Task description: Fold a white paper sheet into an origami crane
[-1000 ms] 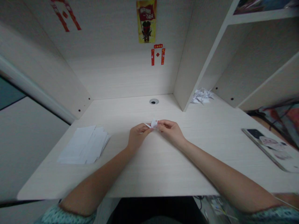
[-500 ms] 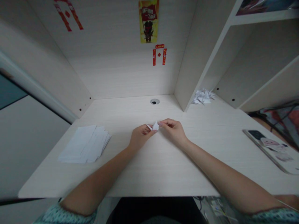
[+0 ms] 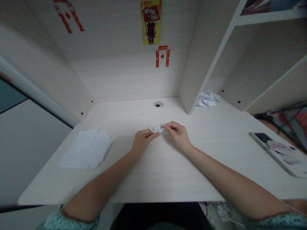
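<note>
A: Where is the small white folded paper figure [image 3: 157,128]?

B: Mid-desk, above the pale wooden desktop [image 3: 153,166]; the left hand [image 3: 142,141] and right hand [image 3: 177,135] pinch it, fingertips closed on its ends.

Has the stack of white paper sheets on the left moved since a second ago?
No. The paper stack lies at the same spot near the desk's left edge.

Both hands' fingers [image 3: 157,134] pinched together

Bare forearms; short teal patterned sleeves show at both arms
</note>
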`<state>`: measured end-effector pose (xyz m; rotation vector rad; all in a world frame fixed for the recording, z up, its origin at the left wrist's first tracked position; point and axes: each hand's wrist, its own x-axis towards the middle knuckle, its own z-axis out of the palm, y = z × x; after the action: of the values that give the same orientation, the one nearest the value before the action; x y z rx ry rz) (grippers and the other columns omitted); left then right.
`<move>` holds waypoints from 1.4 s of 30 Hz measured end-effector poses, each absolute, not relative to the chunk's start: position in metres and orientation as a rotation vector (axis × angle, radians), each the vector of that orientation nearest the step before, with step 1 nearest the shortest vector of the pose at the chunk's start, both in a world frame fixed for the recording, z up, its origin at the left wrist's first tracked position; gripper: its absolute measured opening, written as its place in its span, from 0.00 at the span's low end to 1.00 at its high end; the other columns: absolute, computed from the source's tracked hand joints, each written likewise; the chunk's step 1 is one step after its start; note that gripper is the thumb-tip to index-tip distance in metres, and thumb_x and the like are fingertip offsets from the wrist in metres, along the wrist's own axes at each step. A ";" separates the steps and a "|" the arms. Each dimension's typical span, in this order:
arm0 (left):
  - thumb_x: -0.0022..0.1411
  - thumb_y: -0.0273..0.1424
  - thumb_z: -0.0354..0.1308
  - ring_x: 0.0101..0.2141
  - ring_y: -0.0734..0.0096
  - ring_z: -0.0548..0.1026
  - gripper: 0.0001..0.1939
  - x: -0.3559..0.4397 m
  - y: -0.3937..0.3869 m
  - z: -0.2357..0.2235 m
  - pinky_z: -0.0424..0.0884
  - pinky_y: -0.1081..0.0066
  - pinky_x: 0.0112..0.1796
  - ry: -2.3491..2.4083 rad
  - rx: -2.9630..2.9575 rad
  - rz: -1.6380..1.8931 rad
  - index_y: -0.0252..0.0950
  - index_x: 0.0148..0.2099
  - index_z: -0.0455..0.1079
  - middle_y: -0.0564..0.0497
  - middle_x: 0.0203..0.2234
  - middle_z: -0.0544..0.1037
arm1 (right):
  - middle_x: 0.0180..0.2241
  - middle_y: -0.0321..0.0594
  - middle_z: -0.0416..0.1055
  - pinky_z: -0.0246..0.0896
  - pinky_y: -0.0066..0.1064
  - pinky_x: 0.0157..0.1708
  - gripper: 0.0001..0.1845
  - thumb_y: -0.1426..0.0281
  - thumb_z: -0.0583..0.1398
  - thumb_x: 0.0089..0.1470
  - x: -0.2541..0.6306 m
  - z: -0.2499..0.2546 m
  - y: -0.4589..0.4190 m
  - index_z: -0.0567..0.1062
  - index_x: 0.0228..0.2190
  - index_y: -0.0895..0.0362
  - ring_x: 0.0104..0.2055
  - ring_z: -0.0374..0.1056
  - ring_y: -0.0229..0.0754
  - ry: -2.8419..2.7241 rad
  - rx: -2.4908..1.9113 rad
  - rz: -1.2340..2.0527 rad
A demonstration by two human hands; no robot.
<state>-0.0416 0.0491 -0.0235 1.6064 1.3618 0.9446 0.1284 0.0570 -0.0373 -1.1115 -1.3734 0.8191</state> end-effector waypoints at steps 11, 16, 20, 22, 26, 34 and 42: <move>0.46 0.46 0.63 0.20 0.79 0.60 0.19 -0.040 0.049 -0.024 0.53 0.75 0.24 1.326 1.418 1.001 0.33 0.22 0.72 0.56 0.15 0.67 | 0.26 0.38 0.70 0.56 0.31 0.34 0.10 0.64 0.61 0.50 0.128 -0.038 0.056 0.75 0.25 0.57 0.31 0.64 0.40 -1.368 -1.077 0.791; 0.47 0.45 0.63 0.24 0.75 0.66 0.18 -0.040 0.049 -0.023 0.58 0.74 0.28 1.330 1.370 1.082 0.33 0.26 0.75 0.52 0.20 0.75 | 0.26 0.38 0.70 0.56 0.31 0.34 0.09 0.64 0.60 0.50 0.126 -0.036 0.054 0.75 0.26 0.57 0.31 0.64 0.39 -1.359 -1.076 0.779; 0.47 0.45 0.62 0.25 0.73 0.69 0.18 -0.040 0.049 -0.023 0.60 0.73 0.29 1.344 1.379 1.077 0.33 0.26 0.75 0.51 0.22 0.77 | 0.26 0.38 0.70 0.55 0.31 0.34 0.08 0.65 0.60 0.51 0.126 -0.036 0.053 0.75 0.25 0.57 0.31 0.63 0.39 -1.360 -1.073 0.778; 0.47 0.46 0.62 0.24 0.73 0.69 0.18 -0.040 0.049 -0.023 0.60 0.73 0.28 1.349 1.401 1.057 0.33 0.26 0.75 0.51 0.21 0.77 | 0.26 0.38 0.70 0.55 0.31 0.33 0.08 0.65 0.60 0.51 0.126 -0.035 0.053 0.75 0.25 0.57 0.31 0.63 0.39 -1.359 -1.071 0.779; 0.48 0.46 0.62 0.23 0.74 0.69 0.18 -0.040 0.049 -0.022 0.59 0.74 0.25 1.350 1.447 1.025 0.33 0.24 0.74 0.52 0.19 0.76 | 0.26 0.38 0.70 0.55 0.31 0.33 0.08 0.65 0.60 0.51 0.126 -0.035 0.052 0.75 0.25 0.57 0.31 0.63 0.39 -1.360 -1.069 0.772; 0.48 0.45 0.62 0.21 0.76 0.66 0.18 -0.041 0.050 -0.026 0.57 0.75 0.23 1.325 1.510 1.014 0.33 0.23 0.73 0.54 0.17 0.72 | 0.26 0.38 0.71 0.56 0.32 0.34 0.10 0.62 0.60 0.50 0.126 -0.037 0.054 0.75 0.25 0.56 0.31 0.64 0.40 -1.357 -1.077 0.802; 0.47 0.45 0.62 0.20 0.77 0.64 0.18 -0.042 0.049 -0.024 0.55 0.75 0.23 1.413 1.511 1.082 0.33 0.22 0.73 0.54 0.17 0.71 | 0.31 0.41 0.74 0.58 0.32 0.34 0.17 0.56 0.58 0.51 0.133 -0.034 0.060 0.78 0.32 0.57 0.33 0.67 0.41 -1.324 -1.087 0.996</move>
<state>-0.0416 0.0486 -0.0244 1.5112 1.4134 1.0820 0.1332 0.0598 -0.0339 -1.0873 -1.3243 0.9961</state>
